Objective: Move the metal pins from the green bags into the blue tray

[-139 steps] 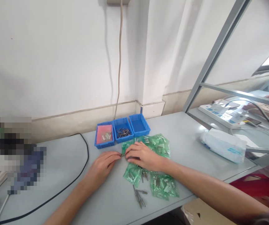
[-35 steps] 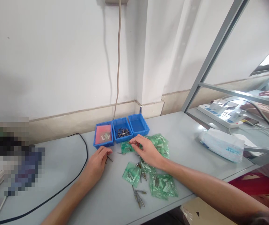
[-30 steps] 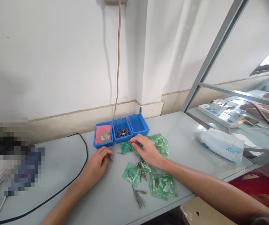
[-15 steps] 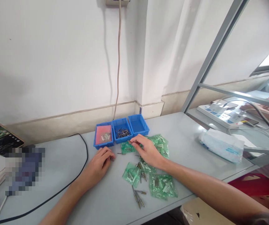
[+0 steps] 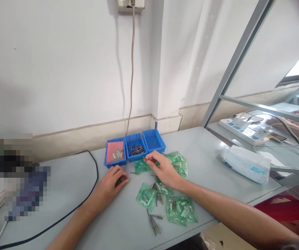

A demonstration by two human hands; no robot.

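My right hand (image 5: 163,169) pinches a small metal drill bit (image 5: 144,159) between thumb and fingertips, just in front of the middle blue bin (image 5: 129,158). That bin holds a pile of similar thin metal bits (image 5: 137,149). My left hand (image 5: 111,184) rests on the table, fingers curled over some dark metal bits (image 5: 119,180) partly hidden in the palm. Green plastic bags (image 5: 182,210) of bits lie around and below my right hand. Several loose drill bits (image 5: 153,224) lie near the table's front edge.
The left blue bin (image 5: 108,163) holds a pink sheet and a small clear packet. A third blue bin (image 5: 160,150) stands at the right. A black cable (image 5: 96,170) crosses the left side. A white tissue pack (image 5: 245,165) lies right, near a metal frame (image 5: 239,57). Another person's arm (image 5: 292,126) is beyond.
My left hand has opened slightly, its thumb moving off the fingers, so the metal bits beneath show more. My right hand keeps its pinch nearly in place. The view has tilted slightly up.
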